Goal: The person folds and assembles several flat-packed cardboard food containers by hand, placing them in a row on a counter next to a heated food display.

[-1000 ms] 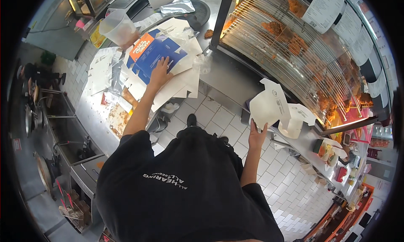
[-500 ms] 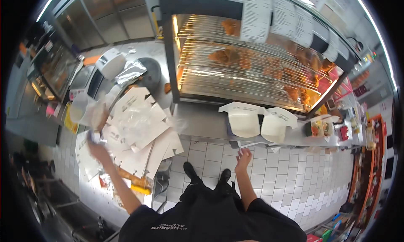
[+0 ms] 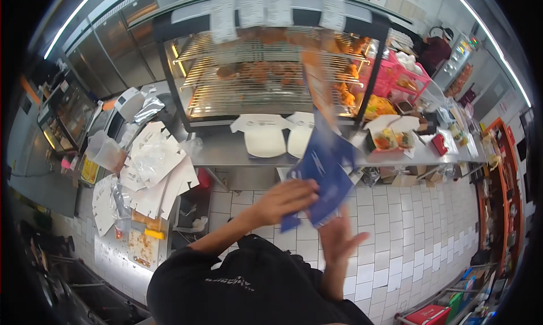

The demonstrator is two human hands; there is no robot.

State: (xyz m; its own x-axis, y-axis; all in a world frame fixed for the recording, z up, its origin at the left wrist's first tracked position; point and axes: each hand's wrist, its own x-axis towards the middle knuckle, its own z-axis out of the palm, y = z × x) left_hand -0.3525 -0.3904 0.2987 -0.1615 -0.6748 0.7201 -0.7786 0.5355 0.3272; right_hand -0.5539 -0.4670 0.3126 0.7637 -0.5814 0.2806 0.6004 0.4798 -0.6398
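Observation:
In front of my body is a blue cardboard box blank (image 3: 325, 175), tilted and partly folded, its far end smeared by motion. My left hand (image 3: 288, 200) is closed on its near left side, fingers together over the card and thumb hidden. My right hand (image 3: 337, 234) is at the blank's lower right edge, palm turned up, thumb spread away and fingertips partly covered by the card. Beyond the blank, two open takeaway boxes with white insides, a left one (image 3: 264, 141) and a right one (image 3: 298, 138), stand on the steel counter (image 3: 226, 149).
A heated display cabinet (image 3: 257, 104) with fried food on racks stands behind the counter. To the right are a filled food box (image 3: 390, 141) and a pink basket (image 3: 404, 79). White card blanks (image 3: 150, 155), a clear plastic tub (image 3: 106, 151) and a yellow-handled tool (image 3: 154, 234) lie left.
My left hand has come from the left side counter to the middle and now holds the blue box blank. My right hand has moved to the blank's edge. The view has turned right.

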